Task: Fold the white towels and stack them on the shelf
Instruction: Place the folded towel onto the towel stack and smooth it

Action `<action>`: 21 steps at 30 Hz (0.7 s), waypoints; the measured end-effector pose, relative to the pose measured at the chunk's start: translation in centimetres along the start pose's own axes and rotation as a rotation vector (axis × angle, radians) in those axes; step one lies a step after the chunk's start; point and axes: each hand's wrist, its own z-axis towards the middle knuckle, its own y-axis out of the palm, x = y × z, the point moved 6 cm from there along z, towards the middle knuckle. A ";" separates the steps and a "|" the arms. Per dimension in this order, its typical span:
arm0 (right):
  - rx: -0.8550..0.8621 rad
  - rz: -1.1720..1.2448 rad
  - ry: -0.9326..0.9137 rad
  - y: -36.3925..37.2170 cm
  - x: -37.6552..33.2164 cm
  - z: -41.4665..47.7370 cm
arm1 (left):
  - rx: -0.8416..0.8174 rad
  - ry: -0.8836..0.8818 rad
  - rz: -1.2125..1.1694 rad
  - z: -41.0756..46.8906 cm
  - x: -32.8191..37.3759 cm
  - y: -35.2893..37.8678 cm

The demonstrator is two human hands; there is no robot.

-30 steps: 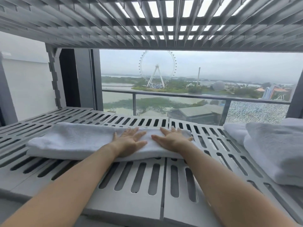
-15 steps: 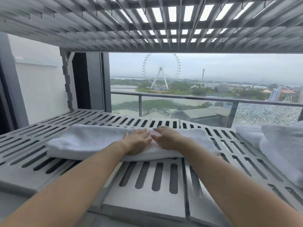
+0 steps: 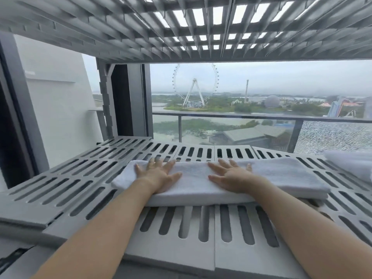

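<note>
white towel (image 3: 201,184) nubby terry cloth; shelf (image 3: 181,244) matt grey plastic

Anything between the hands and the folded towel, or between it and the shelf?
Nothing visible. The left hand and right hand lie flat on the towel, which already rests on the slatted shelf; other towels sit apart at the right.

A folded towel (image 3: 211,182) lies lengthwise across the slatted shelf (image 3: 80,178). The left hand (image 3: 159,175) rests flat on its left part, the right hand (image 3: 233,176) on its middle. More towels (image 3: 350,164) lie at the shelf's right end. A second shelf (image 3: 181,27) spans overhead.
</note>
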 end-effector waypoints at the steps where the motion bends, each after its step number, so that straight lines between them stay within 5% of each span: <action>1: 0.006 0.006 0.005 0.0 0.0 -0.1 | -0.003 -0.013 -0.005 -0.1 -0.5 0.0; 6: 0.086 0.066 0.038 -0.3 0.2 -0.6 | 0.002 -0.002 -0.012 -0.6 -0.5 -0.3; 9: 0.273 0.198 0.055 -1.6 0.3 -1.6 | -0.025 0.053 -0.021 -1.5 -0.6 -0.4; 16: 0.533 0.074 -0.078 -4.1 -3.4 -3.7 | -0.027 0.453 0.008 -6.1 -2.3 -0.6; 18: 0.490 0.148 -0.135 -3.3 -6.0 -3.1 | -0.004 0.522 0.050 -7.3 -3.3 -0.7; 21: 0.155 0.138 -0.156 0.1 -10.3 -1.5 | 0.034 0.559 0.027 -8.4 -4.5 -1.3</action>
